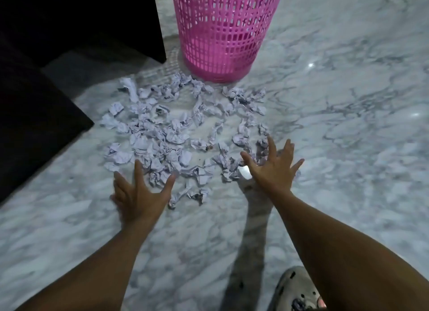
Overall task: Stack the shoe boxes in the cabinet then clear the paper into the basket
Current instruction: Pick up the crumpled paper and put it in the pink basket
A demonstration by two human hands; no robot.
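Several crumpled white paper balls lie scattered over the marble floor in front of a tall pink slotted plastic basket. My left hand reaches out with fingers spread at the near left edge of the paper pile and holds nothing. My right hand is spread wide over the near right edge of the pile, also without anything in it. No shoe boxes are in view.
Dark furniture fills the left and upper-left side, its corner close to the paper. A grey perforated shoe on a foot shows at the bottom right. Bare marble floor stretches to the right.
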